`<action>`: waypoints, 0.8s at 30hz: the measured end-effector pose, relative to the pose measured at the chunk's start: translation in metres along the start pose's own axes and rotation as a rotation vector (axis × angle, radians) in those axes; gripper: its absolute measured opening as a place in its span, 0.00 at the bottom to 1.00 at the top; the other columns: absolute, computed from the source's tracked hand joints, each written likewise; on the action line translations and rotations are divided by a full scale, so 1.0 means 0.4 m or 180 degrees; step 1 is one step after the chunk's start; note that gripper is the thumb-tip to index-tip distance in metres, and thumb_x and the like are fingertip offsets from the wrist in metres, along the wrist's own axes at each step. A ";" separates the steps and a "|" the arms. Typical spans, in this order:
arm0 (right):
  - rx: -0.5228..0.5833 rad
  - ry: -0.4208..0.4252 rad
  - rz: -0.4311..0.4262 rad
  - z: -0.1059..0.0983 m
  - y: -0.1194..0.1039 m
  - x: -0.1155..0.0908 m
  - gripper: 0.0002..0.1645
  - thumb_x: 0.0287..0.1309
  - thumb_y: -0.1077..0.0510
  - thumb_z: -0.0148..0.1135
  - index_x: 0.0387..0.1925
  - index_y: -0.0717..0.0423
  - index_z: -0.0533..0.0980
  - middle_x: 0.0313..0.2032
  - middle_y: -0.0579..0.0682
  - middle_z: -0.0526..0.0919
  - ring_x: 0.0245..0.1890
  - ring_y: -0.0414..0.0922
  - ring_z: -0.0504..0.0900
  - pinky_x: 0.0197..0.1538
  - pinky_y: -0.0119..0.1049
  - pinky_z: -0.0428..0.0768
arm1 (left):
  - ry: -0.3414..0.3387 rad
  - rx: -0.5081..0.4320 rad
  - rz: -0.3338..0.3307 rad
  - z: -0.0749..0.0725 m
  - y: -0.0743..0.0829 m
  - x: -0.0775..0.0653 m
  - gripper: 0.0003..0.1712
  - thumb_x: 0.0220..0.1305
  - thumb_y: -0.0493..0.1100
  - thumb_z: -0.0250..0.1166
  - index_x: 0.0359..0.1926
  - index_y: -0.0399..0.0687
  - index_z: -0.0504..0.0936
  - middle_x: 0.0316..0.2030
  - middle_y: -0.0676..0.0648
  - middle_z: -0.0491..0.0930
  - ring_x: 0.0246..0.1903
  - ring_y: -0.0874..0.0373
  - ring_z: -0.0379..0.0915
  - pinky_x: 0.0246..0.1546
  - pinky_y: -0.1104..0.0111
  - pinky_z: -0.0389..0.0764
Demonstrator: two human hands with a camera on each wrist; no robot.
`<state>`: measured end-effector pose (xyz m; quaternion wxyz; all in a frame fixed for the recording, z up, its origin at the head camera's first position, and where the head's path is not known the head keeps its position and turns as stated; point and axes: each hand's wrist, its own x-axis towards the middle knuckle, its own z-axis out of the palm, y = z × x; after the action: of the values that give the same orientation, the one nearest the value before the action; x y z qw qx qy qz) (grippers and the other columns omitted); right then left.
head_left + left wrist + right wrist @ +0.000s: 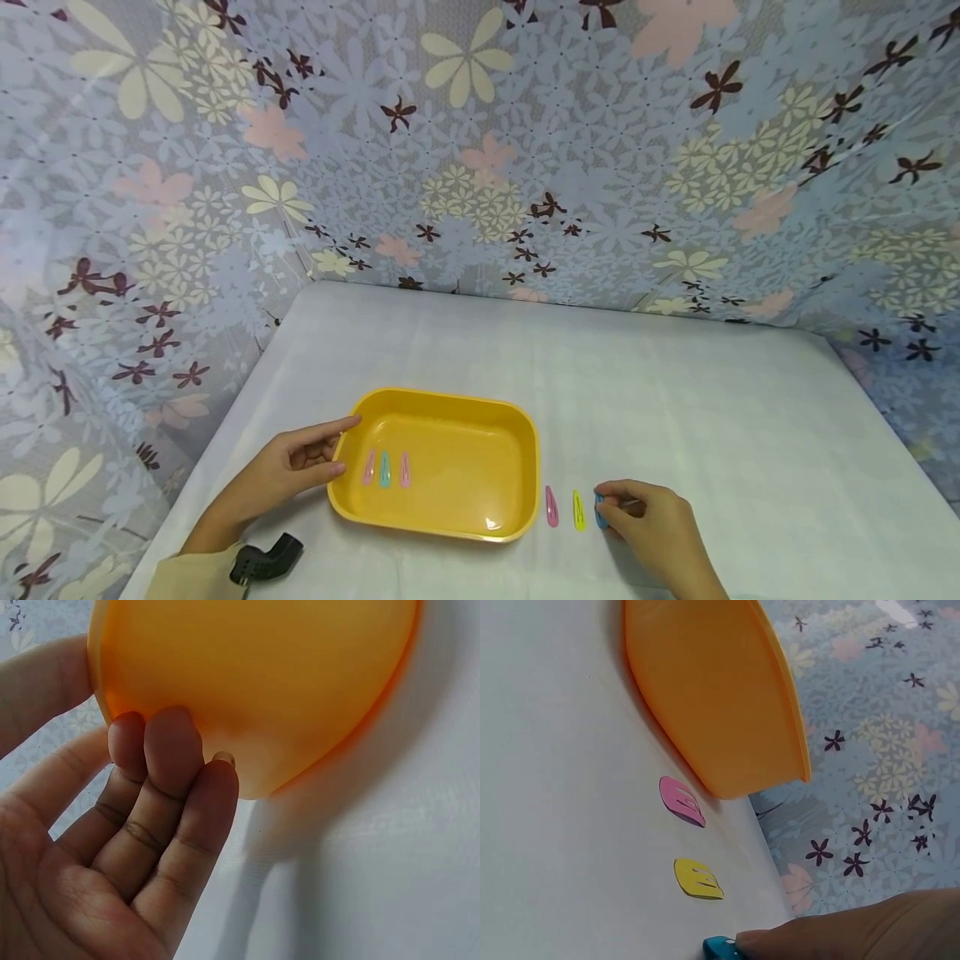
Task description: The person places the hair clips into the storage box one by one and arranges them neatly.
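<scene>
A yellow tray [442, 533] stands on the white-covered table, and my left hand [296, 458] grips its left rim between thumb and forefinger. In the left wrist view the other fingers [172, 750] curl against the tray's outer wall. Inside, toward the left, lie a pink hair clip [369, 467], a light blue hair clip [385, 470] and another pink hair clip [405, 470] in a row. Right of the tray, my right hand [652, 525] pinches a blue hair clip [599, 510] close over the cloth. Beside it lie a yellow hair clip [578, 510] and a darker pink hair clip [552, 507].
White cloth [712, 408] covers the table behind and to the right of the tray. A flowered curtain [480, 167] hangs along the table's back and sides. A black strap-like piece [266, 560] sits by the left sleeve [195, 575].
</scene>
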<state>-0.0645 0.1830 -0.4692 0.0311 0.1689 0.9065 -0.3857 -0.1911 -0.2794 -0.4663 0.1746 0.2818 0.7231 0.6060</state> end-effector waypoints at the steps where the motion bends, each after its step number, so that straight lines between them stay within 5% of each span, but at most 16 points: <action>1: 0.0009 -0.0004 0.0008 0.000 0.000 0.000 0.09 0.57 0.61 0.73 0.41 0.53 0.89 0.30 0.42 0.84 0.25 0.38 0.83 0.31 0.30 0.79 | -0.0004 -0.0004 0.0005 0.000 0.000 0.001 0.31 0.70 0.29 0.63 0.72 0.34 0.69 0.38 0.39 0.73 0.32 0.62 0.71 0.28 0.69 0.75; 24: 0.0212 -0.0093 0.0119 -0.006 0.017 0.005 0.11 0.61 0.58 0.73 0.45 0.53 0.88 0.33 0.43 0.85 0.28 0.40 0.85 0.35 0.31 0.80 | 0.0023 0.0073 -0.0016 0.001 0.000 0.001 0.31 0.70 0.30 0.64 0.71 0.31 0.69 0.38 0.40 0.73 0.33 0.61 0.71 0.29 0.70 0.76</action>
<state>-0.0639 0.1895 -0.4726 0.0460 0.1810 0.8893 -0.4174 -0.1911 -0.2789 -0.4662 0.1702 0.2798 0.7314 0.5982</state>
